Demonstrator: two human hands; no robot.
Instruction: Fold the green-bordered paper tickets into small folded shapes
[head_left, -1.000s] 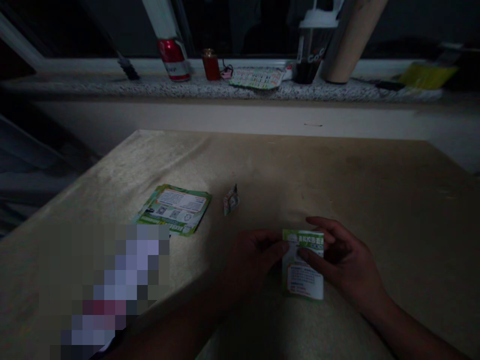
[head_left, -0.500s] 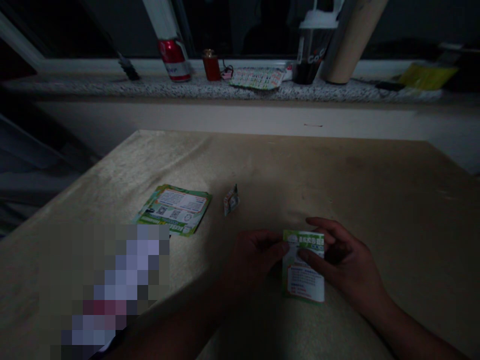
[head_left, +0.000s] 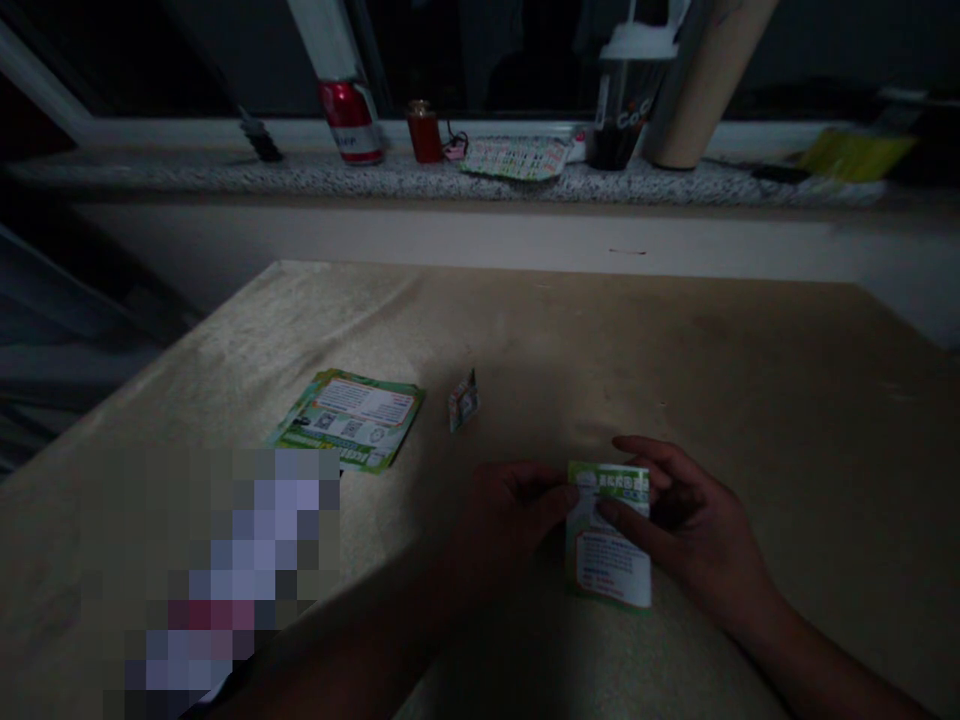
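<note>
A green and white printed flyer (head_left: 611,560), narrow as if folded, is held upright-side up over the table. My left hand (head_left: 517,505) pinches its upper left edge between thumb and fingers. On the other side, my right hand (head_left: 694,520) has its thumb on the front and its fingers behind the right edge. Farther left lies a stack of similar flyers (head_left: 367,405) on the tabletop. Between the stack and my hands stands a small folded paper piece (head_left: 463,402).
The beige table (head_left: 570,330) ends at a wall below a granite windowsill (head_left: 420,182). On the sill stand a red can (head_left: 352,125), an orange-red bottle (head_left: 425,135), a lidded plastic cup (head_left: 622,100) and a tan cylinder (head_left: 697,90). A pixelated patch (head_left: 247,570) covers the lower left.
Almost nothing differs. The flyer's lower edge sits very slightly lower and to the right; both hands keep the same grip.
</note>
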